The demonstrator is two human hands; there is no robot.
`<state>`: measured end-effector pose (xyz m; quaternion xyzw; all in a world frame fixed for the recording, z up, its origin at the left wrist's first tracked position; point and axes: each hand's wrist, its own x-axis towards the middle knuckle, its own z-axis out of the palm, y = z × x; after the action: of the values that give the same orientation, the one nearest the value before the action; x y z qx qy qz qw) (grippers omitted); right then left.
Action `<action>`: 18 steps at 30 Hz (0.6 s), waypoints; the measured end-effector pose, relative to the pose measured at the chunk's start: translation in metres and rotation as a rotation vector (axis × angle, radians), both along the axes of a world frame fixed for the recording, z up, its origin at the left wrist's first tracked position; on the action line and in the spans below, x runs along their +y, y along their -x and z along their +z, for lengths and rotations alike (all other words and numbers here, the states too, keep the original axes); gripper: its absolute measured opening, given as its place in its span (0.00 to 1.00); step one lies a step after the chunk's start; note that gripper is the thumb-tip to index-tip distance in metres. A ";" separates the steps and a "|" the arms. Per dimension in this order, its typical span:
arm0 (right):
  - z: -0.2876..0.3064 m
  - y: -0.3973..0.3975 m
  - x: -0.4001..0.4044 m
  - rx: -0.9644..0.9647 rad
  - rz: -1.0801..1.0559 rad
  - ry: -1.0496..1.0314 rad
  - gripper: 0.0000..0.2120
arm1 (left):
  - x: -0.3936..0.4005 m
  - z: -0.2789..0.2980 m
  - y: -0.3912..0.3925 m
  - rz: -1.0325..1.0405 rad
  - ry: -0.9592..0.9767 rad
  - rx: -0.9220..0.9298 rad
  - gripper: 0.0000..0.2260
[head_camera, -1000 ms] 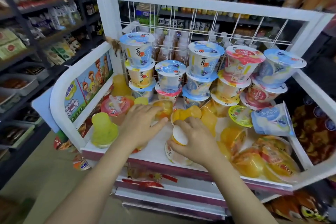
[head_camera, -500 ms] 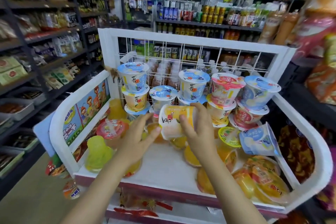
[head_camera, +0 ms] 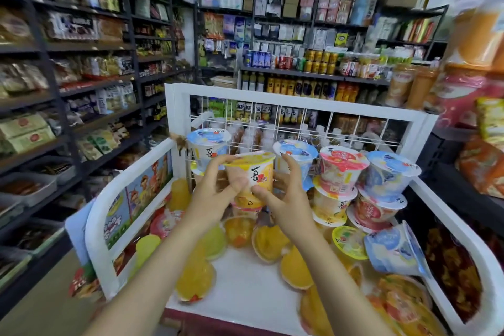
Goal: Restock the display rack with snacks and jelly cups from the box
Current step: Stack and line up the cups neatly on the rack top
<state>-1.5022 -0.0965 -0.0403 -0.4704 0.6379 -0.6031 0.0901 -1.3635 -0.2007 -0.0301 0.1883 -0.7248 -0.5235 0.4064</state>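
Observation:
Both hands hold one yellow-lidded jelly cup (head_camera: 252, 174) upright above the white display rack (head_camera: 297, 102). My left hand (head_camera: 215, 194) pinches its left side and rim. My right hand (head_camera: 283, 199) grips its right side and base. Behind it, stacks of blue-lidded cups (head_camera: 296, 154) and red-lidded cups (head_camera: 341, 169) lean against the rack's wire back. Loose orange and yellow jelly cups (head_camera: 268, 243) lie on the white shelf floor below my hands. The box is not in view.
A blue cup (head_camera: 392, 249) lies on its side at the rack's right. Dark store shelves with packaged goods (head_camera: 68, 73) run along the left. Drink cans and bottles (head_camera: 313, 63) fill shelves behind the rack. Snack bags (head_camera: 482, 166) hang at the right.
My right hand lifted a cup off the shelf floor and turned it upright. My left hand came up and joined it on the cup. My head tilted upward.

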 end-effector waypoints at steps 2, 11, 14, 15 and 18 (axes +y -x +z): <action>0.006 0.005 -0.005 0.097 -0.023 -0.020 0.45 | -0.012 0.003 0.003 0.013 0.061 -0.040 0.19; 0.007 0.012 -0.045 0.497 -0.399 -0.144 0.16 | -0.049 0.011 0.032 0.095 0.365 -0.306 0.20; 0.000 0.012 -0.048 0.721 -0.606 -0.081 0.11 | -0.049 0.005 0.026 0.080 0.419 -0.391 0.24; -0.003 0.012 -0.048 0.828 -0.669 -0.017 0.11 | -0.049 0.003 0.022 0.141 0.473 -0.341 0.21; -0.004 0.011 -0.056 1.052 -0.648 0.066 0.19 | -0.061 0.004 0.011 0.457 0.751 -0.197 0.16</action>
<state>-1.5135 -0.1524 -0.0446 -0.4896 0.6882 -0.3066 -0.4390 -1.3748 -0.2619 -0.0257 0.2317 -0.8396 -0.1005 0.4810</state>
